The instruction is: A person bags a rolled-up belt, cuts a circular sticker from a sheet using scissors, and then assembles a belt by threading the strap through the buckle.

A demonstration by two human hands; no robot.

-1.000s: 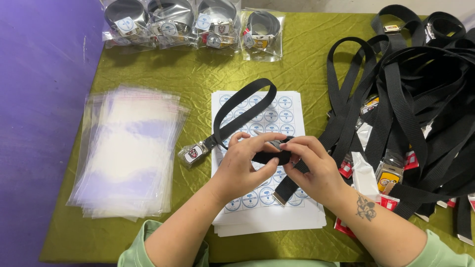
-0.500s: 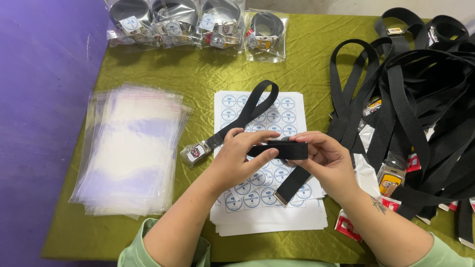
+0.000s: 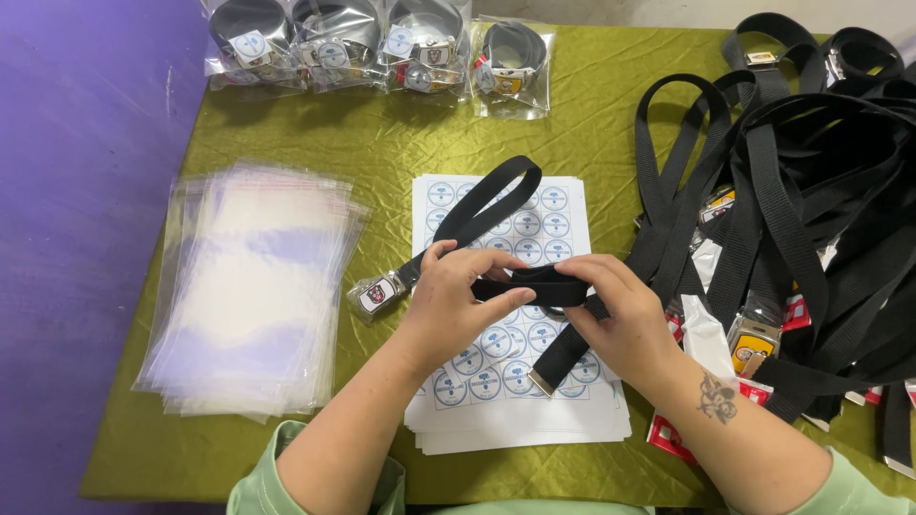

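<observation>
I see my left hand (image 3: 456,305) and right hand (image 3: 615,319) side by side above the middle of the bench (image 3: 382,143), both pinched shut on a folded stretch of black belt (image 3: 534,284) held between them. From my left hand the belt loops away over the sticker sheets (image 3: 534,224) and runs down to its metal buckle (image 3: 375,295), just left of that hand. Its other end hangs below my right hand. Clear bags (image 3: 248,286) lie stacked far left, a belt pile (image 3: 811,210) right, packed belts (image 3: 382,43) at the far edge.
</observation>
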